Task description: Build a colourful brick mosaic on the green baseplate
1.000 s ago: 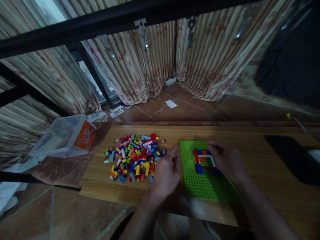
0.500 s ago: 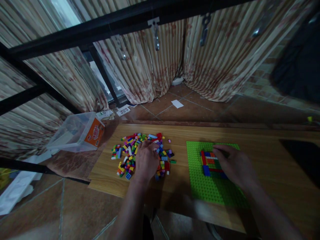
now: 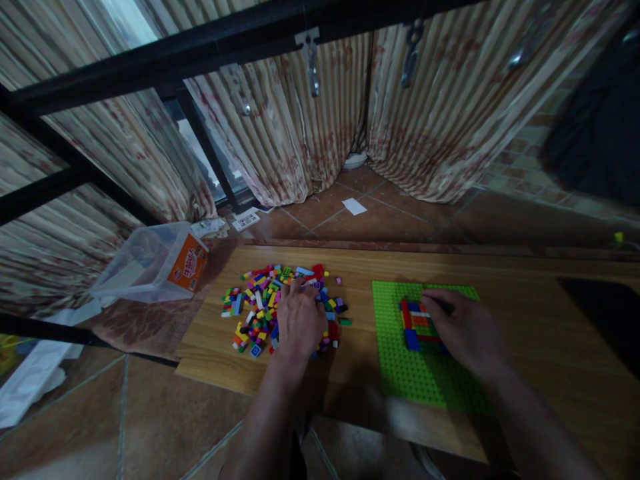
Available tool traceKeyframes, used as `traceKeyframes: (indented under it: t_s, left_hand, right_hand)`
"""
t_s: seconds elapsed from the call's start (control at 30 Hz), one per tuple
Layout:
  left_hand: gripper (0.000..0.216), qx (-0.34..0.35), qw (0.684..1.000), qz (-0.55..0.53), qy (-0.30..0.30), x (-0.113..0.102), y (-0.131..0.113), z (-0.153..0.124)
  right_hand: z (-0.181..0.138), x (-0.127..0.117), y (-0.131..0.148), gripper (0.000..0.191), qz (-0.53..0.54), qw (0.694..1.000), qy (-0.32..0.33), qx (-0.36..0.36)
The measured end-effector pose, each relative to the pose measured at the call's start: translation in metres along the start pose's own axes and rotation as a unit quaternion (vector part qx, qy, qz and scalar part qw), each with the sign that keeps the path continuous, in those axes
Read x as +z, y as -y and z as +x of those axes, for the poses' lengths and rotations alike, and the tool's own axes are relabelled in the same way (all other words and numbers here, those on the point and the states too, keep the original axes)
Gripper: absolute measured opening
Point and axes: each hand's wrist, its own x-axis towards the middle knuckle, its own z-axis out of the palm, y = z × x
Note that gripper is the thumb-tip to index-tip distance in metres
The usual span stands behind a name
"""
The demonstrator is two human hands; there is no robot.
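A heap of small coloured bricks (image 3: 260, 303) lies on a wooden board (image 3: 360, 267). My left hand (image 3: 300, 320) rests palm down on the heap's right part, fingers bent into the bricks; whether it holds one is hidden. To the right lies a green baseplate (image 3: 400, 373) with a small red, blue and white brick frame (image 3: 415, 323) built on it. My right hand (image 3: 467, 330) lies over the frame's right side, fingers stretched flat across the plate.
A clear plastic tub (image 3: 150, 263) with an orange label lies tipped at the board's left. Striped curtains (image 3: 310, 133) and black metal bars (image 3: 200, 43) stand behind. The tiled floor (image 3: 360, 213) holds paper scraps. A dark object (image 3: 605, 327) sits at the right edge.
My left hand moved left from beside the baseplate onto the brick heap and now shifts slightly among the bricks. My right hand stays on the baseplate. The camera view shifted a little.
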Motion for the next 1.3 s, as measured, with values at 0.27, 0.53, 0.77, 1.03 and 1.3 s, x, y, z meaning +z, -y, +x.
traceKeyframes:
  t_s: [0.27, 0.53, 0.77, 1.03, 1.3]
  left_hand:
    - [0.024, -0.035, 0.999, 0.0, 0.004, 0.004, -0.007, 0.004]
    - [0.023, -0.051, 0.998, 0.021, 0.014, 0.002, -0.009, 0.003]
    - [0.024, -0.041, 0.998, 0.046, 0.024, 0.002, -0.011, 0.003]
    - [0.026, -0.036, 0.999, -0.007, -0.021, -0.002, 0.003, 0.003]
    - [0.02, -0.098, 0.923, -0.372, -0.031, -0.008, 0.007, 0.006]
  right_hand:
    - [0.0, -0.001, 0.004, 0.034, 0.007, 1.0, 0.005, 0.009]
    - [-0.001, -0.003, 0.007, 0.033, 0.022, 1.0, 0.009, 0.011]
    - [0.0, -0.004, 0.009, 0.032, 0.027, 0.999, 0.009, 0.019]
    - [0.0, -0.01, 0.011, 0.034, 0.025, 0.999, 0.007, 0.031]
    - [-0.002, -0.01, 0.013, 0.029, 0.119, 0.992, -0.042, 0.008]
